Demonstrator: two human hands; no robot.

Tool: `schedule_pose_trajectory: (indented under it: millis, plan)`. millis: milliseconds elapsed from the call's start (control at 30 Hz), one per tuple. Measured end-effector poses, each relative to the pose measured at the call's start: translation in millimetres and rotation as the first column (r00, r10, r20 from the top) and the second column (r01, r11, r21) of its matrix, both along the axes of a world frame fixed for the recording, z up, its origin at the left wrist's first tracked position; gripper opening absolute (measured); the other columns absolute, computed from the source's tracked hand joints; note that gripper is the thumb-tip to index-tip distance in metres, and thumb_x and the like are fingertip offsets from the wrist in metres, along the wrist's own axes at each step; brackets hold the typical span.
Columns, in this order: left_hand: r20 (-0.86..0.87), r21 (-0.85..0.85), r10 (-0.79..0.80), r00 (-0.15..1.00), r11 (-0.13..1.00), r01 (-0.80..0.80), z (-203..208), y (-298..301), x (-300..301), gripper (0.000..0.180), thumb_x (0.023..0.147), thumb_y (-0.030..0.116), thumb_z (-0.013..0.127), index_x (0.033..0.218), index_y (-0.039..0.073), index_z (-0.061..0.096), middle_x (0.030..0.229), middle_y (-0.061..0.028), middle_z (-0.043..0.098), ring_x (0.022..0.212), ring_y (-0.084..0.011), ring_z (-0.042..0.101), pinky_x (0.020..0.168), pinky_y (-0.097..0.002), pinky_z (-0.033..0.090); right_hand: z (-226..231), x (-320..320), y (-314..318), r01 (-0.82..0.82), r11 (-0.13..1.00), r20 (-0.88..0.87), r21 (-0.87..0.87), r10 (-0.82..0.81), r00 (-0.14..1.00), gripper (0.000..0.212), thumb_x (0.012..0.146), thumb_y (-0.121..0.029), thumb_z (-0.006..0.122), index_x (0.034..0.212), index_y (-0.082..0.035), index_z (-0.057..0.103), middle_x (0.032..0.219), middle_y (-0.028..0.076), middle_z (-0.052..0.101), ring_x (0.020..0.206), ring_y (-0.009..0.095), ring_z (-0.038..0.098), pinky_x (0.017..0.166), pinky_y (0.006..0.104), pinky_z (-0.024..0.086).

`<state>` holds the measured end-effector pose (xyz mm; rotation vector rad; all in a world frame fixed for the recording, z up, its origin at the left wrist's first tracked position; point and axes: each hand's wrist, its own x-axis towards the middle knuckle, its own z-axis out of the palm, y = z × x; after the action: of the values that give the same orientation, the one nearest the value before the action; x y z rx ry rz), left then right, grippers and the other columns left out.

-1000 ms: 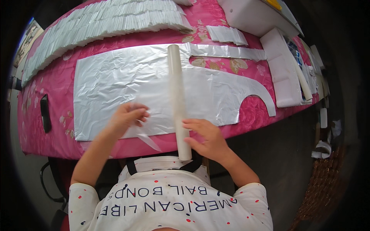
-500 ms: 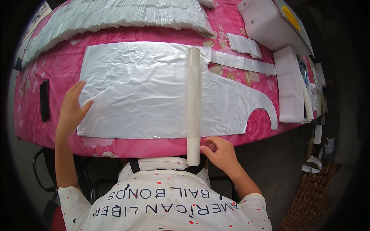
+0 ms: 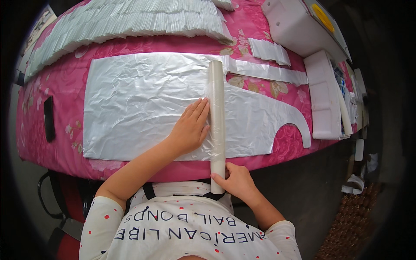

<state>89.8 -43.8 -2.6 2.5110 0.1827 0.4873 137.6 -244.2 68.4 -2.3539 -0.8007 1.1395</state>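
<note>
A silvery translucent plastic apron (image 3: 125, 104) lies spread on the table, its cut-out neck and strap end toward the right. Across it, front to back, rests a pale tube-shaped roll (image 3: 218, 104), whose near end juts past the table's front edge. My left hand (image 3: 190, 125) lies on the apron with fingers stretched out, their tips against the roll's left side. At the near end my right hand (image 3: 238, 180) grips the roll, thumb over its top and fingers along its right side.
Long rows of folded white plastic packets (image 3: 130, 24) fill the back of the pink flowered tablecloth (image 3: 65, 108). A small packet stack (image 3: 269, 52) sits back right, near white foam boxes (image 3: 323, 95). A flat black object (image 3: 49, 119) lies at the left. A chair (image 3: 65, 195) stands below.
My left hand has come from the apron's left edge across to the roll. My right hand has closed on the roll's near end. The whole view has shifted slightly.
</note>
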Motion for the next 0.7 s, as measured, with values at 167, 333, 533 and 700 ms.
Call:
schedule_pose_trajectory:
  millis: [167,333,533,700]
  plan:
    - [-0.132,0.137,0.030,0.991,0.991,-0.011,-2.4,-2.8,1.7,0.058,0.084,0.016,0.041,0.134,-0.008,0.027,0.142,-0.0227,0.025,0.134,-0.0343,0.021,0.110,-0.0419,0.015,1.1,40.4,26.6,-0.072,0.997,0.026,-0.005,0.072,0.997,0.053,0.079,-0.049,0.059,0.080,0.003,0.066,0.071,0.019,0.064,0.066,0.029,0.064,0.061,0.0353,0.049]
    - [-0.198,0.260,0.067,0.978,0.965,-0.013,-4.0,-2.2,3.3,0.059,0.085,0.021,0.037,0.134,-0.009,0.026,0.142,-0.0232,0.024,0.134,-0.0334,0.021,0.111,-0.0413,0.013,-30.7,119.0,118.1,0.116,0.949,0.087,0.294,-0.147,0.985,0.061,0.082,-0.052,0.053,0.065,0.006,0.061,0.057,0.013,0.061,0.053,0.022,0.061,0.054,0.0320,0.047]
    - [-0.203,0.249,0.059,0.977,0.969,-0.007,-1.7,-3.0,6.0,0.059,0.084,0.019,0.035,0.135,-0.009,0.025,0.143,-0.0232,0.023,0.135,-0.0335,0.019,0.111,-0.0422,0.012,-62.3,180.9,178.6,0.849,0.368,-0.776,0.380,-0.373,0.508,0.031,0.086,-0.032,0.053,0.083,-0.003,0.061,0.080,0.008,0.065,0.075,0.020,0.063,0.065,0.0343,0.051]
    - [-0.205,0.245,0.056,0.977,0.970,-0.004,-0.5,-2.1,4.2,0.060,0.083,0.019,0.036,0.134,-0.010,0.025,0.143,-0.0233,0.023,0.135,-0.0335,0.019,0.111,-0.0420,0.011,-79.9,245.2,141.6,0.968,-0.104,-0.950,0.230,0.190,0.247,0.017,0.079,-0.011,0.055,0.090,-0.002,0.062,0.092,0.012,0.065,0.083,0.022,0.064,0.075,0.0360,0.052]
